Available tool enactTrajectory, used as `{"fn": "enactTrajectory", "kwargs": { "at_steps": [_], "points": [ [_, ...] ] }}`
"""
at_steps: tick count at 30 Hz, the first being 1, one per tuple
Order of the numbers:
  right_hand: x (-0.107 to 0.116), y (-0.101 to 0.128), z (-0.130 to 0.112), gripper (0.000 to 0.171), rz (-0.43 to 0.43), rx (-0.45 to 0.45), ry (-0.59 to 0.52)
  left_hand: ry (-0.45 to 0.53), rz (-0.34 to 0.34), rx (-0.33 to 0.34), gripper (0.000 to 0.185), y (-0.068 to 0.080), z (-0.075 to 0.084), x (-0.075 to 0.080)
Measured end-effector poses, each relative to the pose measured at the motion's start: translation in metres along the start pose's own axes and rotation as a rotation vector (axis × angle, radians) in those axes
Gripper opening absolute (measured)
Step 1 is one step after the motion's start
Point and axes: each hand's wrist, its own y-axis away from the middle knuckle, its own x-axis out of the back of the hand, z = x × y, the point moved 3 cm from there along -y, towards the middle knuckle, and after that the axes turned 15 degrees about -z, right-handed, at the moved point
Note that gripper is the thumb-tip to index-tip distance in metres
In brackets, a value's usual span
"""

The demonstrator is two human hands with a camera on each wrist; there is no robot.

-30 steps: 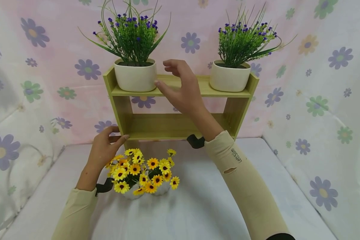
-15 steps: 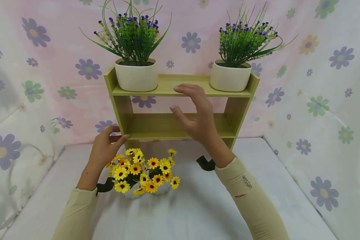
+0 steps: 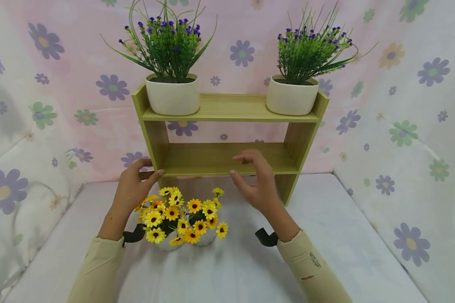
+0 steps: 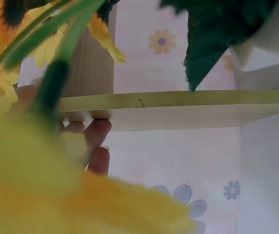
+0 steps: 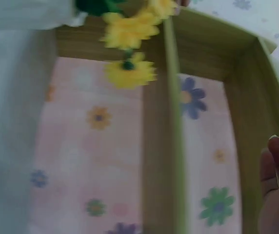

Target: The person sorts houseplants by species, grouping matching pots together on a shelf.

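Note:
A two-tier wooden shelf (image 3: 233, 107) stands against the back cloth. My left hand (image 3: 130, 187) grips its left side at the lower board, thumb in front and fingers behind; in the left wrist view its fingertips (image 4: 98, 131) show under the board. In front of the lower tier my right hand (image 3: 260, 185) hovers with fingers loosely bent and nothing held. Two small pots of yellow flowers (image 3: 172, 213) sit on the table beside the left hand, blossoms partly hiding the pots. Blurred petals (image 4: 81, 195) cover much of the left wrist view.
On the upper tier are two white pots, a left one (image 3: 172, 97) and a right one (image 3: 293, 97), each with purple flowers and long grass. A white cloth covers the table (image 3: 326, 235). Flower-printed cloth (image 3: 409, 168) hangs on the sides and back.
My right hand has come away from the left white pot and moved down and right, to the front of the lower tier. The left hand keeps its place.

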Motion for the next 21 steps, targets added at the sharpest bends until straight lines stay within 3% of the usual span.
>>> {"fn": "enactTrajectory", "kwargs": {
  "at_steps": [4,8,14,21],
  "points": [
    [-0.008,0.022,0.018,0.020,-0.031,-0.054,-0.044,-0.009,0.000,0.006,0.052,0.000,0.002,0.000],
    [-0.016,0.035,0.034,0.016,-0.129,-0.064,-0.124,-0.019,0.000,0.009,0.052,0.000,0.002,0.000],
    [-0.025,0.049,0.053,0.004,-0.395,-0.185,-0.216,-0.011,-0.007,0.014,0.052,0.000,0.001,-0.001],
    [-0.042,0.063,0.069,0.014,-0.686,-0.241,-0.363,-0.022,-0.007,0.021,0.053,0.000,0.002,0.000]
  ]
}}
